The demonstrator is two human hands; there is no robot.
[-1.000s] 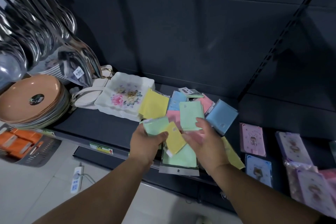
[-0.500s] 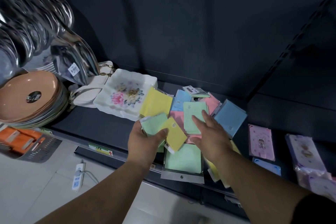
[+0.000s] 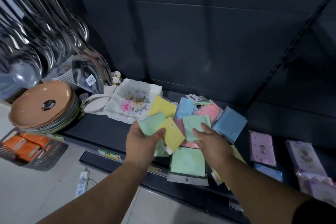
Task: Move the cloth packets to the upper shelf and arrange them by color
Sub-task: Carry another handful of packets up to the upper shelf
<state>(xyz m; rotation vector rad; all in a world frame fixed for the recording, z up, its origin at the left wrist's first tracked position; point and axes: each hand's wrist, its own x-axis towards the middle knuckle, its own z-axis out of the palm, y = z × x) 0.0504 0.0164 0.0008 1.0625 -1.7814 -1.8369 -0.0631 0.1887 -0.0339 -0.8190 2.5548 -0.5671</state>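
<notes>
On the dark shelf, right of the floral dish, the cloth packets are lying in a loose heap. The left hand is gripping a green packet and a yellow packet together, thumb on top. The right hand is laying nearly straight fingers on a second green packet just ahead of it. Its long side is running roughly away from the person, so that hand looks best placed for the next grab.

1 head-worn wide-angle view — forward and down, close above the dark shelf
</notes>
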